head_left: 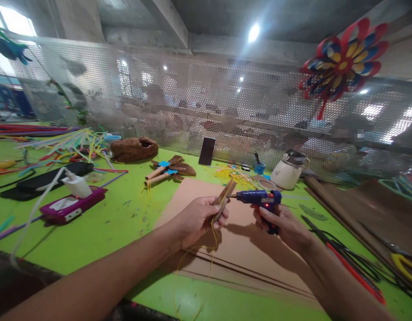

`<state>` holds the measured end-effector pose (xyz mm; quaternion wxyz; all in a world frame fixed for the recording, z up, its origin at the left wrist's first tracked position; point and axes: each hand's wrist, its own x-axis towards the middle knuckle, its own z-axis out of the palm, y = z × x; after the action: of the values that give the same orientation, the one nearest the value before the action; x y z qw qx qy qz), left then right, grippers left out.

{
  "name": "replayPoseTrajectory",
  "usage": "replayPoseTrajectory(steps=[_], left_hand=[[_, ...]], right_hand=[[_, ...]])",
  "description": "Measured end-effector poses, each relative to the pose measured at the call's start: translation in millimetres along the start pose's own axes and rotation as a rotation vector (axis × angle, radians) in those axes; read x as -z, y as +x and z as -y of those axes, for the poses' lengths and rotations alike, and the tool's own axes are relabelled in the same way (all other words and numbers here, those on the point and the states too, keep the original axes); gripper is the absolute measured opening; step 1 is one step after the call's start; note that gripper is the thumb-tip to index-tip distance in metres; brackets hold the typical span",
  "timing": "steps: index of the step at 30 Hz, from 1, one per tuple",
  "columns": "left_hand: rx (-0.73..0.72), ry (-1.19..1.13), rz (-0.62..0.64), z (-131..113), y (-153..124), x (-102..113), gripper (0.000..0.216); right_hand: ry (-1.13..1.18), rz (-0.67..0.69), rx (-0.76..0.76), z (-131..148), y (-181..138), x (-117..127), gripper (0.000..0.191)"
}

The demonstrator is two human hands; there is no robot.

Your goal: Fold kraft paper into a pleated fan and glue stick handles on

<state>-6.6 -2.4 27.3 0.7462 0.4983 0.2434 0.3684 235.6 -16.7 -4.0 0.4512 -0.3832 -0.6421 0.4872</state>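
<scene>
A perforated metal screen runs behind a bright green table, under a grey concrete ceiling. At the far left, a loose heap of coloured fuzzy sticks lies behind a black case and a purple power strip with a white plug in it. Next comes a brown lump with a dark hole, then paper rolls bound with blue tape and ending in brown fans. A phone leans upright near the screen.

Around the middle, over sheets of brown paper, the left hand is closed on a narrow brown strip — pinched between thumb and fingers, tilted up — with yellow string along it and trailing down to the table. The right hand is wrapped around the handle of a blue glue gun, a red light lit on its side. Its nozzle points left at the strip; whether they touch, I cannot tell.

Yellow scraps lie behind, with a pale jug beyond the gun. Farther right are a red-handled tool, a hanging paper flower and yellow-handled scissors.
</scene>
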Motion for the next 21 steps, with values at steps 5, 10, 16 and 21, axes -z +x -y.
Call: replayPoseTrajectory(steps=[5,10,16,21], left_hand=[[-0.007,-0.021,0.015,1,1,2,0.019],[-0.003,-0.023,0.017,1,0,2,0.017],[-0.006,-0.030,0.022,0,1,3,0.014],[-0.028,0.028,-0.030,5,4,3,0.019]], right_hand=[[0.042,0.013,-0.003,2,-1,-2,0.020],[0.044,0.016,-0.005,6,-2,-5,0.021],[0.014,0.026,-0.027,6,-3,-4,0.025],[0.138,-0.056,-0.015,14,-3,-1,0.025]])
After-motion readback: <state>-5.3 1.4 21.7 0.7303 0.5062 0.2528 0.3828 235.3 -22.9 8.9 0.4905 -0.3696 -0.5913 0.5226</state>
